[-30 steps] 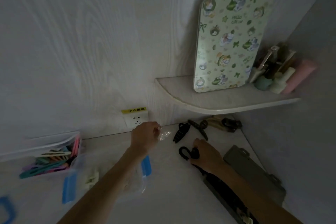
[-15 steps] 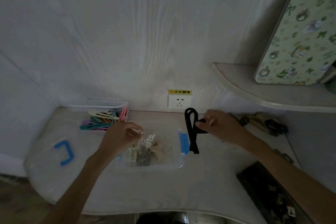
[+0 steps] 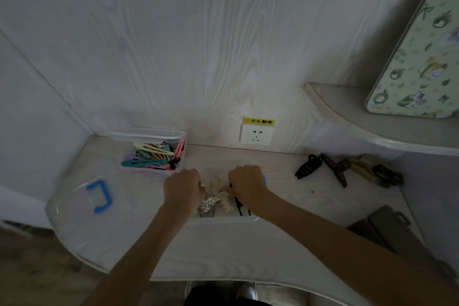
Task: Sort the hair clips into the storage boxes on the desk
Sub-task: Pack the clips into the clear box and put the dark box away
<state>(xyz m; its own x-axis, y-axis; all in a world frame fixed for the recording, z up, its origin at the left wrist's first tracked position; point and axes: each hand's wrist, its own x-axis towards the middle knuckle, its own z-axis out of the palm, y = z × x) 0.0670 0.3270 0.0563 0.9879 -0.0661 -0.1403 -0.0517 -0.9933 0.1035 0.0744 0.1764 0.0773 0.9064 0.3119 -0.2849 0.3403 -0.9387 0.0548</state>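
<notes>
A clear storage box (image 3: 223,220) sits mid-desk with cream claw clips (image 3: 224,202) and a silvery clear clip (image 3: 207,202) inside. My right hand (image 3: 246,184) is lowered over its right side, closed on a long black hair clip (image 3: 239,205) that reaches down into the box. Over the left side my left hand (image 3: 182,189) is curled, its fingers hidden from me. A second clear box (image 3: 149,135) at the back left holds several coloured flat clips (image 3: 151,159). Dark clips (image 3: 308,166) lie loose on the desk to the right.
A clear lid with a blue handle (image 3: 99,196) lies at the left. More dark and brown clips (image 3: 382,174) sit under a curved shelf (image 3: 372,126) bearing a patterned board (image 3: 419,57). A grey case (image 3: 387,231) lies front right. A wall socket (image 3: 255,134) is behind.
My right hand picked up the long black clip from the right, carried it left and lowered it into the middle box. My left hand brought a clear clip to that box and stays there.
</notes>
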